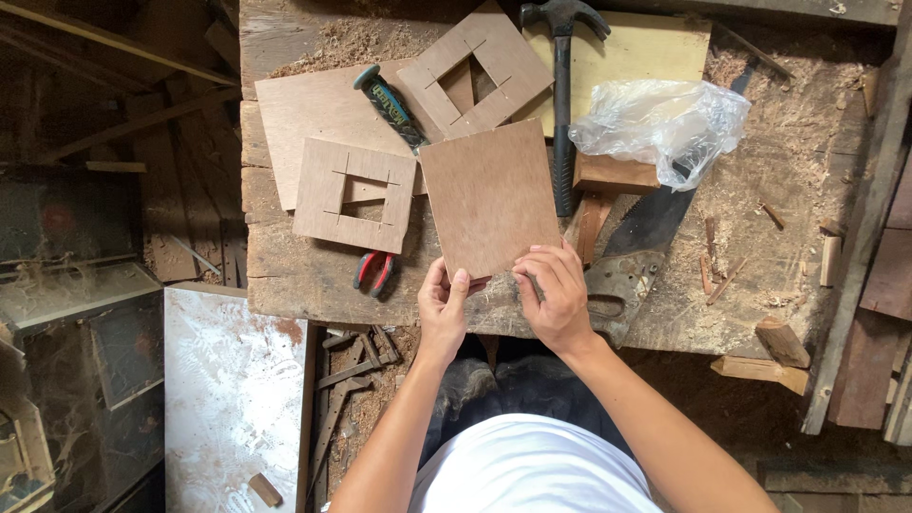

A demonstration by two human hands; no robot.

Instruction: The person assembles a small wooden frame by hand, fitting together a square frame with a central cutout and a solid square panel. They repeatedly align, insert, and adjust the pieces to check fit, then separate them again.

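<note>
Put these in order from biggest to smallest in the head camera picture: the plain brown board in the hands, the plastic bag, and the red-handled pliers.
1. Plain brown board, held at its near edge by the left hand and right hand.
2. Clear plastic bag, somewhat smaller.
3. Red-handled pliers, clearly smallest, partly hidden under a square wooden frame.

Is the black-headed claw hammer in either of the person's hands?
No: the black-headed claw hammer lies on the sawdust-covered wooden workbench, while the left hand and right hand grip the square brown plywood panel.

Both hands hold the near edge of a flat board [489,195]; a square frame [354,194] lies left of the grip, a hammer [562,95] behind it, a saw [632,256] right
</note>
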